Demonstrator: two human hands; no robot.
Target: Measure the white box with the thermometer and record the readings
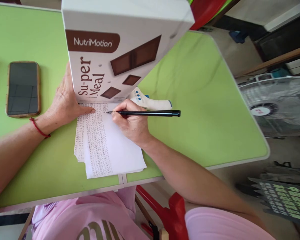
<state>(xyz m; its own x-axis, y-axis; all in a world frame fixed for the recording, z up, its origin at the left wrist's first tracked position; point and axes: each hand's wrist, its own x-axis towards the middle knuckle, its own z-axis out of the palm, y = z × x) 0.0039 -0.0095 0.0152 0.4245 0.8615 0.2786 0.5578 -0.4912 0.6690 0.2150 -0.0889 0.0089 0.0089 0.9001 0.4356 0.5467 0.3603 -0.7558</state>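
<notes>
My right hand point(133, 123) is closed around a black pen point(160, 113), its tip touching the top sheet of white paper point(126, 153). Columns of small handwritten marks cover the left part of that sheet. More written sheets point(79, 143) stick out from under its left side. My left hand point(65, 105) lies open at the left edge of the paper, thumb stretched across the sheet. Its other fingers are partly hidden beside an upright white NutriMotion Super Meal box point(107, 63), which stands at the top of the paper.
A phone point(23, 89) in a brown case lies left on the green table point(202, 110). Just behind my right hand is a white object with blue dots point(160, 104), partly hidden. A fan point(277, 106) stands beyond the table's right edge, and a red chair point(173, 213) is below.
</notes>
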